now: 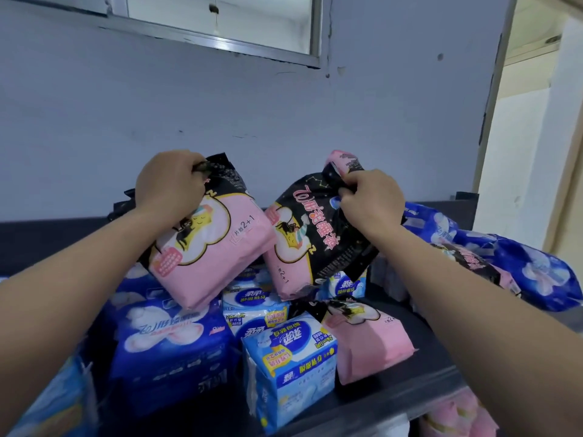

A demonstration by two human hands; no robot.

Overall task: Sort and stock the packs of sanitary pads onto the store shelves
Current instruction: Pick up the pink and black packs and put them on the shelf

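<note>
Both hands are up over the shelf, each clamped on a pack of sanitary pads. The left hand (170, 181) grips the crumpled black top edge of a pink-and-black pack (214, 244), which hangs tilted with its pink lower half pointing down and right; its face shows a white cloud outline, a yellow sleeping cartoon figure and the marking "2+1". The right hand (370, 201) pinches the top of a second pack of the same design (303, 244), its black starry face turned to the camera, pink corner at the bottom left. The two held packs almost touch in the middle, above the heap.

Below them a dark shelf (419, 370) carries a jumble of packs. A third pink pack (367, 339) lies flat just right of centre. A light blue pack (293, 367) stands at the front, with another light blue pack (254, 310) behind it. A dark blue pack (172, 339) with a white cloud shape sits to the left, and more dark blue packs (517, 269) are piled at the right end under the right forearm.

Behind the shelf rises a pale blue-grey wall (157, 105), scuffed in places, with a metal-framed window (220, 23) at the top. An open doorway (536, 121) shows at the right
</note>
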